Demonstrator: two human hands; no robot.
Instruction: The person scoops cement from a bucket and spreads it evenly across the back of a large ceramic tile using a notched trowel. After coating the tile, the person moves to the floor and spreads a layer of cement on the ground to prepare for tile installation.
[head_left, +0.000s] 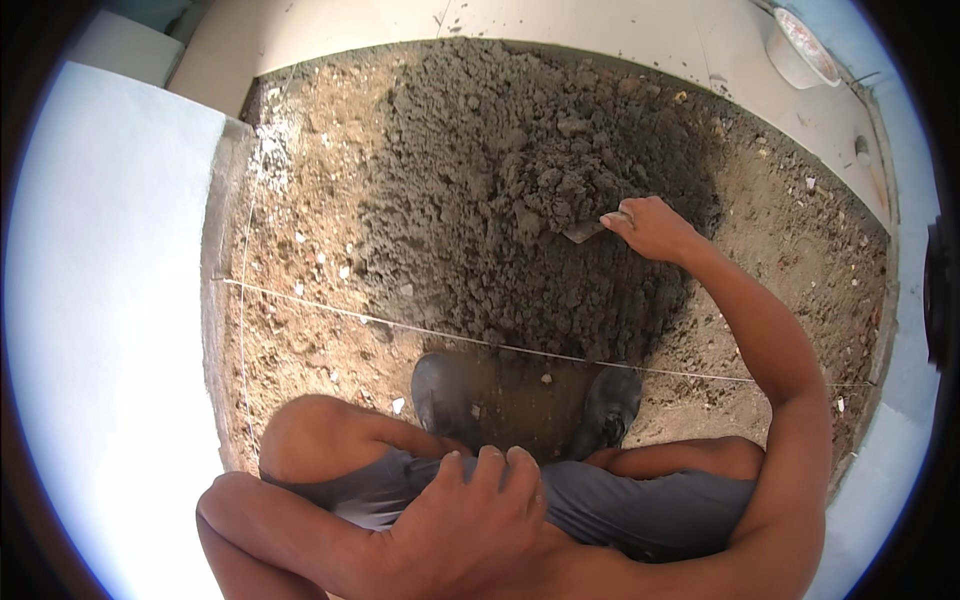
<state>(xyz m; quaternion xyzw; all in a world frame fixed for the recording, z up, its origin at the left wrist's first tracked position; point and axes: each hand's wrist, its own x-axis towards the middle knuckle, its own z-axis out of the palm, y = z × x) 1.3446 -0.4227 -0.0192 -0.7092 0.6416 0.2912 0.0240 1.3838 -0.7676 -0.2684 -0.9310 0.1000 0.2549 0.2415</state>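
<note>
Sandy dirt (780,290) is partly covered by a grey mortar heap (450,190). String (480,342) stretched across the heap's near side; dark boots (443,392) planted by its near edge. Left hand (480,510) held well short of heap, fingers loosely parted, nothing seen gripped. Right hand (655,228) at heap's right half, fingers closed around trowel (585,233), blade touched to mortar.

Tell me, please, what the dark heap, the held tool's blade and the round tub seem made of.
Dark heap: probably damp mortar, rough and matt, judging by its grey clumps.
Held tool's blade: perhaps dull metal, being thin and flat.
Round tub: likely plastic, smooth, whitish, with a thin rim.
</note>
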